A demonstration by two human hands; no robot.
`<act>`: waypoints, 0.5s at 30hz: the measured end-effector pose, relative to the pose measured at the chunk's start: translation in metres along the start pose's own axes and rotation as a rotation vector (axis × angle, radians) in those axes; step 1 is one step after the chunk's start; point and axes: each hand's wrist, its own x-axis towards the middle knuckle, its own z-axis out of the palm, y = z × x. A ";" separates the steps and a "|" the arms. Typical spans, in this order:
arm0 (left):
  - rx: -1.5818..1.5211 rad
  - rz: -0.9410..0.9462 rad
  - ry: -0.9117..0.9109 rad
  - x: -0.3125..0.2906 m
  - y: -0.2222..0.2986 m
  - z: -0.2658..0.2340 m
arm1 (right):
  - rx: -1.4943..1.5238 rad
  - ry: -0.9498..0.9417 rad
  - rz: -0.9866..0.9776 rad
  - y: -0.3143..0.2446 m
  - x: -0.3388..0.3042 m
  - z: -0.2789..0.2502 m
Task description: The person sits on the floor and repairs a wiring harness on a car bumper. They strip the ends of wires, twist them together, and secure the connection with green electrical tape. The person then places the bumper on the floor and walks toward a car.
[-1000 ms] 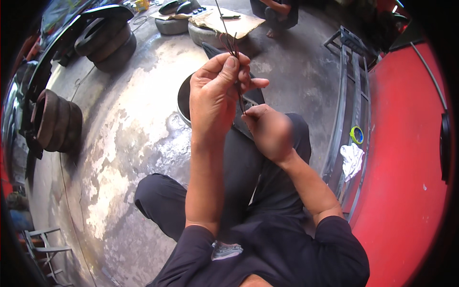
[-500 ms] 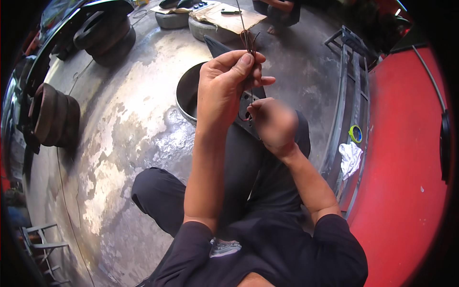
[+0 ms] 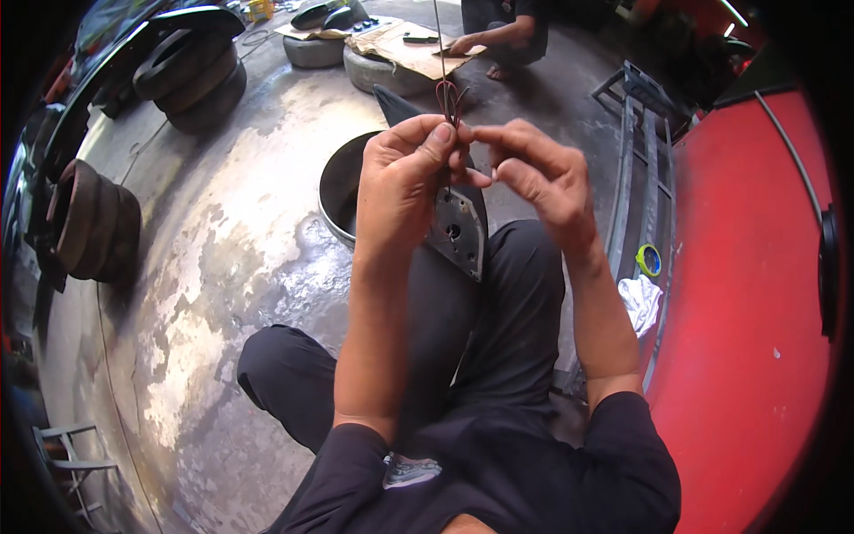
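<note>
Looped thin wires (image 3: 451, 116), dark with a reddish tint, are held upright in front of the body, slightly right of centre, with one strand running up past the far edge of the view and a dark end showing below the fist. The bundle is pinched between thumb and forefinger of the left hand (image 3: 405, 178), whose other fingers are curled. The right hand (image 3: 551, 182) is raised just beside it, thumb and forefinger parted, with nothing seen gripped; whether the bundle is touched by its forefinger cannot be told. The step in hand is judged to be the sorting or tidying of the strands; for the next move, a steady left pinch and a fine right fingertip grip would be called for. Below the hands, a dark drilled plate (image 3: 469, 222) is seen near the right knee, with a round open vessel (image 3: 345, 182) to its left. Farther off, a co-worker's hand (image 3: 465, 43) is rested at the cardboard (image 3: 387, 40) laid over a tyre (image 3: 382, 76). To the right, a tape roll (image 3: 641, 258) and a white cloth (image 3: 638, 303) are placed by a metal frame (image 3: 627, 160).
</note>
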 end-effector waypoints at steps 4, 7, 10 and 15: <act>0.024 -0.054 -0.108 0.000 -0.002 0.010 | 0.185 -0.183 0.044 -0.010 0.038 -0.017; 0.019 -0.074 -0.129 -0.004 0.000 0.005 | 0.135 -0.293 0.070 -0.016 0.058 -0.017; -0.014 -0.077 -0.180 -0.002 -0.003 0.003 | 0.124 -0.330 0.128 -0.009 0.063 -0.021; 0.051 -0.093 -0.168 -0.004 -0.005 0.005 | 0.122 -0.250 0.193 -0.009 0.063 -0.028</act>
